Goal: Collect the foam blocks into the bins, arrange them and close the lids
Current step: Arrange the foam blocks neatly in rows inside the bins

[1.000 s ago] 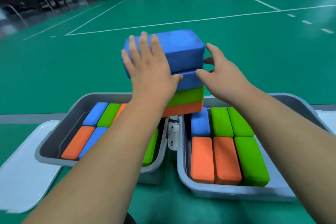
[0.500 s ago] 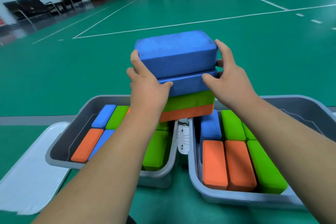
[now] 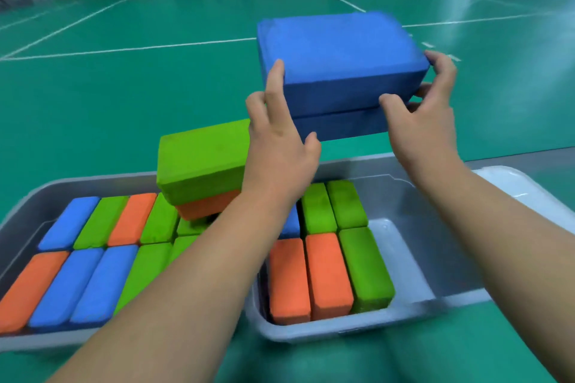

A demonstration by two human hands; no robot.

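Both hands are clamping the two stacked blue blocks (image 3: 339,53) from either end, the left hand (image 3: 280,149) pinching the near-left corner and the right hand (image 3: 426,124) curling round the right end, holding them in the air above the right bin (image 3: 389,193) — beside the green block (image 3: 202,158) lying atop the left bin (image 3: 40,199).
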